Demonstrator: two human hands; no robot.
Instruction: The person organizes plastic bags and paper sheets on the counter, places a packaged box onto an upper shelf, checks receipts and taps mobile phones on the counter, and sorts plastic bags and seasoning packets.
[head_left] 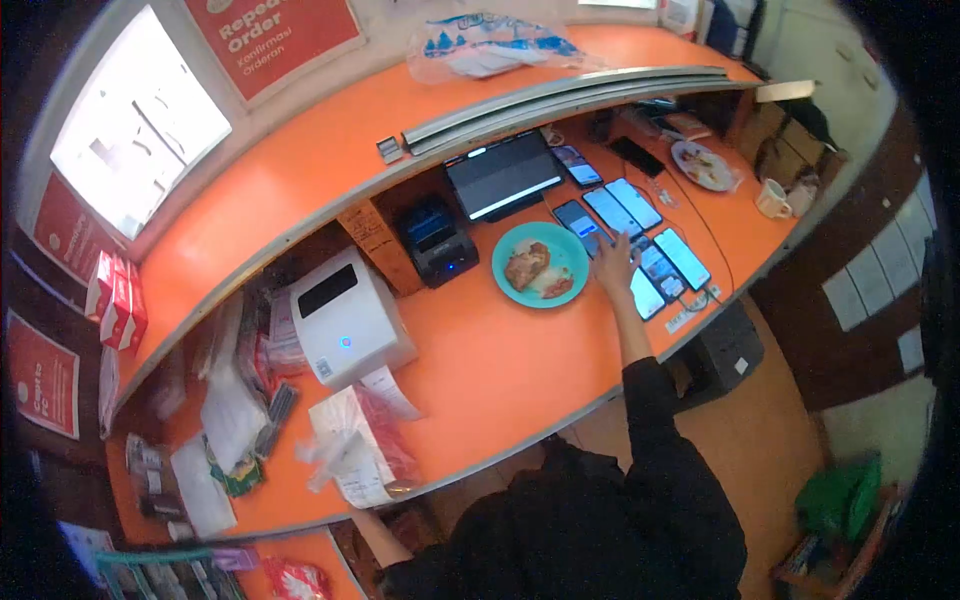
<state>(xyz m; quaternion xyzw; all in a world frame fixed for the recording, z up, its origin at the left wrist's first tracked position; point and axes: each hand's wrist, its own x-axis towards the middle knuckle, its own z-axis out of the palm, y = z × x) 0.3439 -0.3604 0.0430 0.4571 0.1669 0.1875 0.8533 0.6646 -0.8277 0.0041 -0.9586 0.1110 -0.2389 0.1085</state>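
Note:
My right hand [614, 262] reaches over the cluster of phones on the orange counter, fingers stretched out and holding nothing. Its fingertips are at or just above a phone [577, 224] with a lit screen; contact is hard to make out. Other lit phones [684, 258] surround the hand. Just left of it, a teal plate [502, 272] carries browned food [528, 265]. My left forearm [382, 538] ends at the counter's front edge, below a white and red package [352, 435] with a printed label [362, 488]. The left hand's fingers are hidden there.
A tablet [505, 180] leans behind the plate, beside a small black printer [435, 245]. A white printer [350, 320] stands further left, near plastic bags [233, 410]. At right are a white plate [680, 150] with food, a cup [772, 198] and cables. A raised shelf [300, 180] runs behind.

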